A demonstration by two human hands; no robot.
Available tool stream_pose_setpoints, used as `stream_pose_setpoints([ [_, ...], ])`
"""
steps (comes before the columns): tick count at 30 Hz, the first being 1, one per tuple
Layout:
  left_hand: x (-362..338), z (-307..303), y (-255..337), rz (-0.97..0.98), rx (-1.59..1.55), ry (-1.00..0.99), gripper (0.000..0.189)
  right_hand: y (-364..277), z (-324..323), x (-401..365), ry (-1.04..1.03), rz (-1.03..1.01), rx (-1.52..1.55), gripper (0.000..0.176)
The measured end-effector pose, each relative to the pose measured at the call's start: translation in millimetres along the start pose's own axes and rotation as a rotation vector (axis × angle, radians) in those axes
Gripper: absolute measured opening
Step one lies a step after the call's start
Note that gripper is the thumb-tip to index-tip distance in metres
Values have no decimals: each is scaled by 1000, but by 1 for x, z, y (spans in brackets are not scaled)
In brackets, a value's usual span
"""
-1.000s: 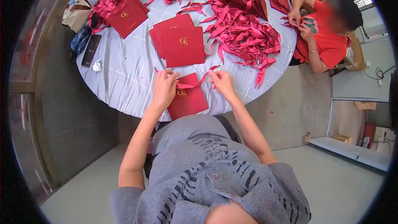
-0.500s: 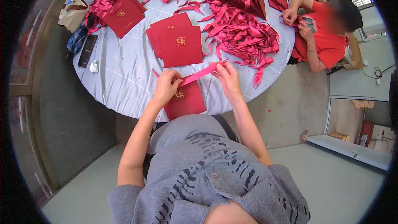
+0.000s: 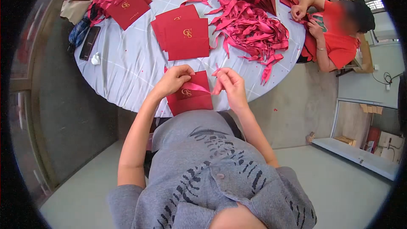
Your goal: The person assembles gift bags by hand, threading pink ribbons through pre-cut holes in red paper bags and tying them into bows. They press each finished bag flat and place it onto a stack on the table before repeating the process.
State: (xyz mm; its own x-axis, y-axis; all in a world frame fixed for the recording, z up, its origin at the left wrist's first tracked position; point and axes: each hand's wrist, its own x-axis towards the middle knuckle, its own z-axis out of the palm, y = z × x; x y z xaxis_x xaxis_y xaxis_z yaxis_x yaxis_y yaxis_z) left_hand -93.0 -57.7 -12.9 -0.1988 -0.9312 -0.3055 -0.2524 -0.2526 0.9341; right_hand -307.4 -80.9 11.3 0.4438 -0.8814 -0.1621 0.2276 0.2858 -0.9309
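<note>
A red envelope [image 3: 193,101] with gold lettering lies at the near edge of the table, close to my body. Over its upper part my left hand [image 3: 174,79] is closed on a pink ribbon [image 3: 196,87], which crosses the envelope. To the right of the envelope, my right hand [image 3: 230,85] pinches the other end of the ribbon between its fingertips. The ribbon sags a little between the two hands. Just beyond them lies a stack of red envelopes [image 3: 186,38].
The round table has a white cloth [image 3: 114,76]. Large heaps of pink ribbons [image 3: 254,32] lie at the right, more envelopes [image 3: 129,8] at the far left, with a phone [image 3: 89,43] and crumpled tissue [image 3: 96,59]. A person in red [image 3: 343,46] works at the right.
My right hand has moved slightly down, and the ribbon, stretched taut and slanting up before, now hangs looser over the envelope. The view has shifted slightly.
</note>
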Motion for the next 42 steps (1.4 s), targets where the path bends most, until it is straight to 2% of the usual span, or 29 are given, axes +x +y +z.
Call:
stream_pose_setpoints([
  [5, -4, 1, 19, -12, -135, -11, 18, 8, 14, -9, 26, 15, -273, 16],
  [10, -6, 5, 29, -49, -223, -61, 20, 7, 16, -11, 126, 22, -404, 15],
  [12, -7, 7, 34, -63, -263, -73, 19, 13, 13, -10, 155, -112, -579, 14],
  [15, -5, 11, 30, -63, -232, -65, 19, 11, 16, -12, 204, -208, -696, 14],
  [22, -8, 22, 31, -15, -172, 7, 17, 13, 17, -14, 245, -220, -877, 16],
  [31, -7, 30, 30, 27, -168, 66, 16, 4, 21, -15, 219, -194, -941, 16],
  [34, -9, 30, 32, 26, -64, 73, 15, 1, 20, -15, 206, -202, -941, 16],
  [37, -9, 34, 38, 21, -83, 87, 15, 2, 17, -13, 190, -177, -947, 17],
  [40, -10, 36, 40, -72, -216, 91, 15, 0, 14, -13, 163, -141, -928, 18],
  [42, -8, 38, 36, 73, -9, 123, 16, 0, 12, -12, 156, -120, -915, 17],
])
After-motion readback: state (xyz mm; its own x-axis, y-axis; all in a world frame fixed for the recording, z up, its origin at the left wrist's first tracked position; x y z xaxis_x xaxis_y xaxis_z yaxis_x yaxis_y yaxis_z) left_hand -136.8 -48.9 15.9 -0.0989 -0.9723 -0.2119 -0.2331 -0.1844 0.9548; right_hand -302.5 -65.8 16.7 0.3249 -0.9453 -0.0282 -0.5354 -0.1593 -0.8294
